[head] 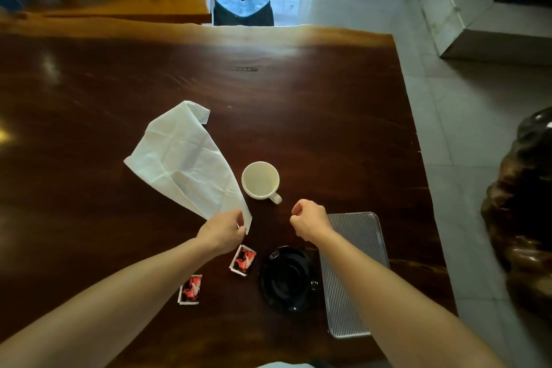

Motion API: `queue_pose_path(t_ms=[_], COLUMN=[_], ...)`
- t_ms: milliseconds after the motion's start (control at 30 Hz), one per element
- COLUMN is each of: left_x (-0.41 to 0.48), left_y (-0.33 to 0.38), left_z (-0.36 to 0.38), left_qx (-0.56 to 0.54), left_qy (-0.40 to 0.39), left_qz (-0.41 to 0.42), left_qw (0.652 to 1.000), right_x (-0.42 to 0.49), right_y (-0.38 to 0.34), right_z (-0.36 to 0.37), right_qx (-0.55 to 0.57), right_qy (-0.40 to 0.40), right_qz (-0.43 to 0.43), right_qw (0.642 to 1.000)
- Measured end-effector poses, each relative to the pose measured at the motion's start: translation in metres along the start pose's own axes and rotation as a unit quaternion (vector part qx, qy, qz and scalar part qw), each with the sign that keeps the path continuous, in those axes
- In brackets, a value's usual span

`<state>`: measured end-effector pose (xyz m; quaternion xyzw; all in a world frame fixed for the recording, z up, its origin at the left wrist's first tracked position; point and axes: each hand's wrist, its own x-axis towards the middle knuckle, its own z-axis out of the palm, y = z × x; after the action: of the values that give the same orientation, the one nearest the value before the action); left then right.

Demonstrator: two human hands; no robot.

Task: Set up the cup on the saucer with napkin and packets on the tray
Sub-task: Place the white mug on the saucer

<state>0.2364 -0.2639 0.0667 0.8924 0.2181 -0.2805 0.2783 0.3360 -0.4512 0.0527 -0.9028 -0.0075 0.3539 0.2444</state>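
My left hand pinches the near corner of a white napkin, which trails away to the upper left over the table. A cream cup stands upright just right of the napkin, handle toward me. My right hand hovers as a loose fist near the cup handle, holding nothing. A black saucer lies below it, beside a ribbed metal tray at the right. Two red-and-black packets lie left of the saucer.
The dark wooden table ends at the right just past the tray. A dark stool and a wooden bench stand beyond the far edge. A carved wooden piece sits on the tiled floor at the right.
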Motion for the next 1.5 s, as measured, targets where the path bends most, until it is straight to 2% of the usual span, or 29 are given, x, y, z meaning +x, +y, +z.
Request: queue_pose_path(t_ms=[333, 667, 1000, 1133, 1500], left_x=[0.064, 0.104, 0.116, 0.114, 0.098], left_y=[-0.004, -0.007, -0.005, -0.004, 0.002], left_z=[0.001, 0.015, 0.020, 0.020, 0.015], left_qx=[-0.091, -0.166, -0.215, -0.232, -0.273], left_qy=[0.041, 0.062, 0.113, 0.122, 0.128], left_qz=[-0.007, -0.048, 0.037, 0.054, 0.089], left_qw=[0.995, 0.983, 0.969, 0.964, 0.949], right_x=[0.071, 0.116, 0.124, 0.119, 0.092], right_y=[-0.020, -0.032, -0.036, -0.035, -0.034], right_z=[0.001, 0.010, 0.010, 0.015, 0.023], right_qx=[0.005, 0.021, 0.046, 0.033, 0.068], right_qy=[0.013, -0.035, -0.118, -0.117, -0.076], right_qz=[0.008, -0.037, -0.117, -0.155, -0.162], right_qw=[1.000, 0.998, 0.985, 0.980, 0.981])
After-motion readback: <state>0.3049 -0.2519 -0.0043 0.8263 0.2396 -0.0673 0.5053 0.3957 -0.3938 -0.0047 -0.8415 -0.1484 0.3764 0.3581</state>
